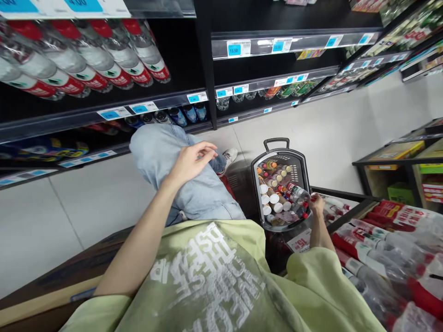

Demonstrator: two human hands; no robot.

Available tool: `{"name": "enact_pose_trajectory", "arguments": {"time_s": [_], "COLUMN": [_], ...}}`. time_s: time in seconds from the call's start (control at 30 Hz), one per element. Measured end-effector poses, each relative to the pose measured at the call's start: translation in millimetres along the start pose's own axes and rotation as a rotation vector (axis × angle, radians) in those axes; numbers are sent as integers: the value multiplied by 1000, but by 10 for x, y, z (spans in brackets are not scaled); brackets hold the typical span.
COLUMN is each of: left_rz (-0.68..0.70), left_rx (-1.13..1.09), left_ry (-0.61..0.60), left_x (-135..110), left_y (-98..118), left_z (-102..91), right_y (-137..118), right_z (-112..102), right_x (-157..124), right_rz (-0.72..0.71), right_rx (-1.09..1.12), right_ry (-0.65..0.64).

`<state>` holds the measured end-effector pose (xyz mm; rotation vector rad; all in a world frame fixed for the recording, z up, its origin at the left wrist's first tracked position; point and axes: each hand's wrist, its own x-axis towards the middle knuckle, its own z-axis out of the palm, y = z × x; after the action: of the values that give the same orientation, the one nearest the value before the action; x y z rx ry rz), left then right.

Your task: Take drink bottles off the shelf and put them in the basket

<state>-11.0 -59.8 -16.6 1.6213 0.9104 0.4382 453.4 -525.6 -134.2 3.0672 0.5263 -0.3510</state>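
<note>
A pale green shirt (pixel 207 272) with white lettering fills the near edge, and to its right clear bottles (pixel 391 244) with red caps and labels lie in rows on a dark-framed stand. Light blue jeans (pixel 155 152) cover a bent leg. Over it is the left grip (pixel 194 160), half open, fingers loosely curved and holding nothing; whether it touches the cloth I cannot tell. The right grip (pixel 315 204) is at the right rim of a black basket (pixel 295 171), its fingers curled in beside the clear end of a bottle (pixel 296 191); I cannot tell whether it has hold of the bottle or the rim. That bottle lies tilted inside the basket, among white-topped tubs (pixel 273 198) and smaller containers with pale or orange tops. A price sign (pixel 300 242) is just below the basket. Beyond the knee, a white shoe (pixel 229 159) stands on the grey floor (pixel 328 133). Farther off, black shelves (pixel 86 113) carry red-capped water bottles (pixel 117 60), with blue cans (pixel 188 114) lower down.
</note>
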Motion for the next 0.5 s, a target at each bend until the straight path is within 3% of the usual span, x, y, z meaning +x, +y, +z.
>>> {"name": "enact_pose_trajectory", "arguments": {"time_s": [0.27,0.5], "left_rz": [-26,-1], "left_rx": [19,50], "left_ry": [-26,-24], "left_x": [18,2], "left_y": [16,38], "left_z": [16,14], "right_y": [23,180], "right_z": [280,-36], "right_x": [-79,-105], "right_rz": [91,-9], "right_rx": [77,80], "right_ry": [-16,-22]}}
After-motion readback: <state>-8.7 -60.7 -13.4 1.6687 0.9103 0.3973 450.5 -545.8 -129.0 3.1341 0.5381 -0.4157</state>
